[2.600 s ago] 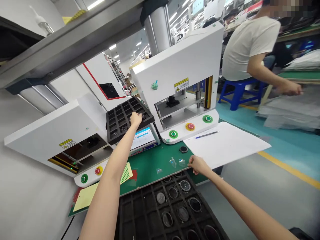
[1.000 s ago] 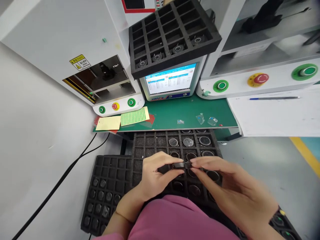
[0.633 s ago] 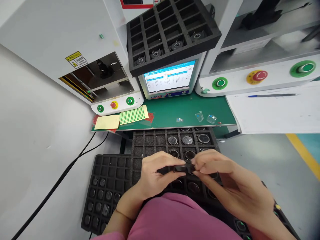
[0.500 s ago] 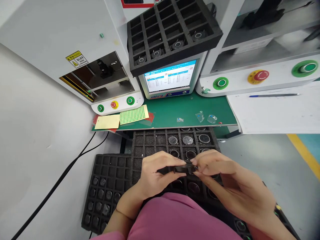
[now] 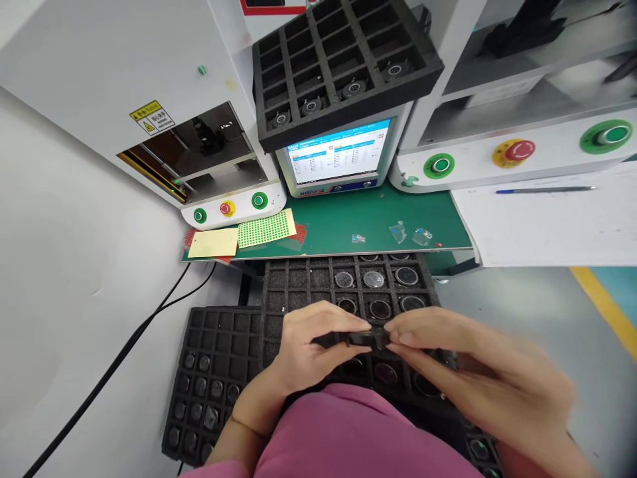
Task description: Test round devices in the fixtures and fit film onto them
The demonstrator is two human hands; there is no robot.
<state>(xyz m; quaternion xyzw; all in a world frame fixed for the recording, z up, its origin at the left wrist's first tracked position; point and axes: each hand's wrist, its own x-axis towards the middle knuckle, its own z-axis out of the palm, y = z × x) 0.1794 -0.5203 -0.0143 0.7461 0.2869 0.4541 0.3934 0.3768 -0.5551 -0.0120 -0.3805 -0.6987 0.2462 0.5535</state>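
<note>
Between my two hands is a black watch case (image 5: 367, 338), held edge-on above the foam tray. My left hand (image 5: 311, 348) pinches its left part between thumb and fingers. At its right end, the thumb and fingertips of my right hand (image 5: 438, 348) close on the edge; that hand is slightly blurred. Below lies a black foam tray (image 5: 287, 279) whose right-hand compartments hold round watch cases, such as a shiny watch case (image 5: 373, 279). My hands hide part of this tray.
At the left sits a second foam tray (image 5: 223, 342) with several watch pieces. Another foam tray (image 5: 348, 109) rests atop a monitor (image 5: 338, 156). Two white machines with buttons flank it. The green bench (image 5: 333, 216) carries sticker sheets (image 5: 267, 228), clear plastic scraps (image 5: 398, 232), papers and a pen (image 5: 545, 190).
My right hand has shifted slightly, its fingers straighter and its wrist farther right and lower. The left hand and the watch case stay nearly in place.
</note>
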